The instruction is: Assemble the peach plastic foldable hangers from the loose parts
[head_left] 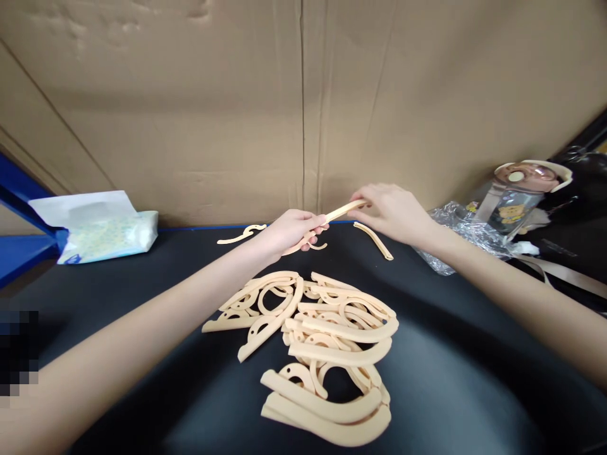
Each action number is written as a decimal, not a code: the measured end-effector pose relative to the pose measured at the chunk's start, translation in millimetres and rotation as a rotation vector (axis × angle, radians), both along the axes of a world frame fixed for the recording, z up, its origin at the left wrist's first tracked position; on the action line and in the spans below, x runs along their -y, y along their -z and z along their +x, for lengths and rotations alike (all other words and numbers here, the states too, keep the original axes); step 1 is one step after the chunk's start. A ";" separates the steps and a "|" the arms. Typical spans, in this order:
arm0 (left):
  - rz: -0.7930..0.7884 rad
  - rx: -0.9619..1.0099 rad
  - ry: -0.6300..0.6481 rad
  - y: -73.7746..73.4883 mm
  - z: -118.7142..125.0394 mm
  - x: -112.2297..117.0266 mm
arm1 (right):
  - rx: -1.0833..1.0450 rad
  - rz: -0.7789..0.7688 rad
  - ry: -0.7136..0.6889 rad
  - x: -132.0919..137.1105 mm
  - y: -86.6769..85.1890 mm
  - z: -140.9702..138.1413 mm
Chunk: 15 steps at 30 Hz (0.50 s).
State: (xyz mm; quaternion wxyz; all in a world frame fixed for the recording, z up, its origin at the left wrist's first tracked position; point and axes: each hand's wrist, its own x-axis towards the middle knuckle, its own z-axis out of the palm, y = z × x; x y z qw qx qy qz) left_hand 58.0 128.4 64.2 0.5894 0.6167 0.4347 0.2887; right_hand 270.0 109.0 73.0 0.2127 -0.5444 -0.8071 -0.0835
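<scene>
Above the back of the black table, a beige plastic folding hanger [344, 209] spans my two hands. My left hand [291, 230] is closed round its middle, with a curved hook end showing below the fingers. At the far end of its arm, my right hand [391, 212] pinches between thumb and fingers. A loose beige hook piece [241, 236] lies behind my left forearm. One separate curved hanger arm [374, 241] rests below my right hand. Several folded beige hangers [341, 325] lie in an overlapping pile in front of me.
Cardboard [213, 114] stands upright behind the black table [190, 392]. At the left is a pack of wipes [109, 237] beside a blue frame [23, 221]. Crumpled clear plastic [446, 237] and a drinking bottle [516, 199] with a strap are at the right.
</scene>
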 end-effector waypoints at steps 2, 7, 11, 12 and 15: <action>0.025 -0.030 -0.004 -1.3 0.4 1.9 | 0.316 0.019 -0.090 8.7 0.1 -10.2; 0.105 -0.095 -0.016 4.1 4.3 7.3 | 0.484 -0.100 -0.041 20.4 10.1 -33.5; 0.297 -0.159 -0.087 15.9 8.2 10.5 | 0.390 -0.137 0.048 17.0 23.0 -42.7; 0.358 -0.179 -0.099 18.4 8.2 11.2 | 0.356 -0.149 0.063 13.9 24.8 -42.4; 0.510 -0.254 -0.118 22.2 0.3 10.4 | 0.261 -0.222 0.105 -0.6 24.2 -29.1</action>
